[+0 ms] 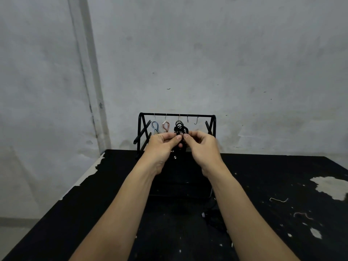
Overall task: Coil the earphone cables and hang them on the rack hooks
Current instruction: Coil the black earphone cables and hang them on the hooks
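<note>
Grey wall (226, 53), chipped black table (94, 213); both hands' fingers (172, 137) pinch black cable (180, 127).

Worn black table (94, 213), black rack (177, 115) at back, cable scraps (278, 200) right

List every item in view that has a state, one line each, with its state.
blue coil: hung on the first hook
pink coil: hung on the second hook
black coil: at the third hook, pinched by both hands
left hand: pinching the black coil
right hand: pinching the black coil
fourth hook: empty
fifth hook: empty
rack: upright on the table
</note>
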A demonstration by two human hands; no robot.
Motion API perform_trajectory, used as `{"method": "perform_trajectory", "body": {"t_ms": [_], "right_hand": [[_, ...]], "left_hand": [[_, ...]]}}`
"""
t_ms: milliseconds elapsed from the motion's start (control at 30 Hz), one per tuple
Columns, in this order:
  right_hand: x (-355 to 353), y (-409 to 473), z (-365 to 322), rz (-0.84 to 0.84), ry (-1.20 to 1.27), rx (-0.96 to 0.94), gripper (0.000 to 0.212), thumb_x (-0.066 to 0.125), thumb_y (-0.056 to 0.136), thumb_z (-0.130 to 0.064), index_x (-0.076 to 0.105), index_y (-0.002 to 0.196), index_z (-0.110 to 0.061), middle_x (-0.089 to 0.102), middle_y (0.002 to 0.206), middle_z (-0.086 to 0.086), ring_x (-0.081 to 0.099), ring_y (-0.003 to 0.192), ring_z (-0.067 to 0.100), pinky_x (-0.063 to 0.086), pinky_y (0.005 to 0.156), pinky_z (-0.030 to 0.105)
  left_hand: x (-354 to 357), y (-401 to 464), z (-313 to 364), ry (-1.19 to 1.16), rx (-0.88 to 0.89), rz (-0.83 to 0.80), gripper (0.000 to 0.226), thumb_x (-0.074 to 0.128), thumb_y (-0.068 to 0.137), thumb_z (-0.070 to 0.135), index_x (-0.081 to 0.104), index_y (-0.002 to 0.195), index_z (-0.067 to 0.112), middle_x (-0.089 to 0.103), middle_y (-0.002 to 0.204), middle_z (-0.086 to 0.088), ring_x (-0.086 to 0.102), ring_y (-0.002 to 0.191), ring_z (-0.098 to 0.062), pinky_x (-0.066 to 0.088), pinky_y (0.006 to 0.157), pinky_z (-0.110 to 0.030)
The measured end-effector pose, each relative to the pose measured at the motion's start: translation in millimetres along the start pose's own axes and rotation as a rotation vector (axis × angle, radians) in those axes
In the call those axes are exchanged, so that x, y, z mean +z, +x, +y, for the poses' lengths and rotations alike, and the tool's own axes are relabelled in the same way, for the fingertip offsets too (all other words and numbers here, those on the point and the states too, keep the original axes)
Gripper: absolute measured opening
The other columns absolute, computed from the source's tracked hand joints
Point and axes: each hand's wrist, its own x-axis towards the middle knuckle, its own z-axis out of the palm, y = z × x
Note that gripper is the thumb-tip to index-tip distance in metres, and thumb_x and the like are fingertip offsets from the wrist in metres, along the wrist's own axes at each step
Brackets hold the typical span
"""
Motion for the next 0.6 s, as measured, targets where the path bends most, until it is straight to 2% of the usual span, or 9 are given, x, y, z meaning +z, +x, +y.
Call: {"method": "perform_trajectory", "body": {"t_ms": [100, 233, 433, 600], "right_hand": [[3.0, 1.7, -5.3, -0.046, 0.151, 0.129, 0.015, 0.056, 0.1, -0.009, 0.07, 0.095, -0.005, 0.072, 0.074, 0.0, 0.067, 0.069, 0.011, 0.058, 0.072, 0.029], [1.6, 5.7, -7.7, -0.126, 0.242, 0.188, 0.021, 0.048, 0.104, -0.008, 0.066, 0.092, -0.006, 0.066, 0.071, 0.0, 0.061, 0.058, 0.005, 0.055, 0.062, 0.021], [-5.2, 8.8, 1.4, -0.083, 0.072, 0.115, 0.015, 0.057, 0.1, -0.011, 0.071, 0.094, -0.011, 0.073, 0.081, 0.001, 0.068, 0.074, 0.011, 0.057, 0.074, 0.03], [-17.3, 4.1, 0.7, -0.027, -0.061, 0.071, 0.014, 0.062, 0.096, -0.009, 0.073, 0.089, -0.015, 0.074, 0.08, -0.002, 0.07, 0.071, 0.003, 0.052, 0.063, 0.015]], "left_hand": [[3.2, -0.9, -0.9, -0.113, -0.034, -0.022, 0.009, 0.063, 0.092, 0.001, 0.07, 0.095, 0.005, 0.073, 0.075, -0.003, 0.063, 0.063, -0.007, 0.058, 0.067, -0.024], [4.0, 0.3, -0.9, -0.163, -0.037, -0.055, 0.013, 0.062, 0.092, 0.0, 0.066, 0.104, 0.0, 0.073, 0.081, -0.005, 0.064, 0.064, -0.007, 0.057, 0.083, -0.034], [8.9, 0.7, -2.7, -0.038, 0.025, 0.004, 0.011, 0.065, 0.09, -0.001, 0.07, 0.09, 0.009, 0.074, 0.077, -0.002, 0.064, 0.067, -0.01, 0.058, 0.072, -0.026], [14.5, 2.6, -14.1, 0.01, 0.022, 0.035, 0.01, 0.066, 0.09, 0.001, 0.071, 0.092, 0.009, 0.073, 0.075, -0.001, 0.063, 0.063, -0.006, 0.056, 0.074, -0.027]]}}
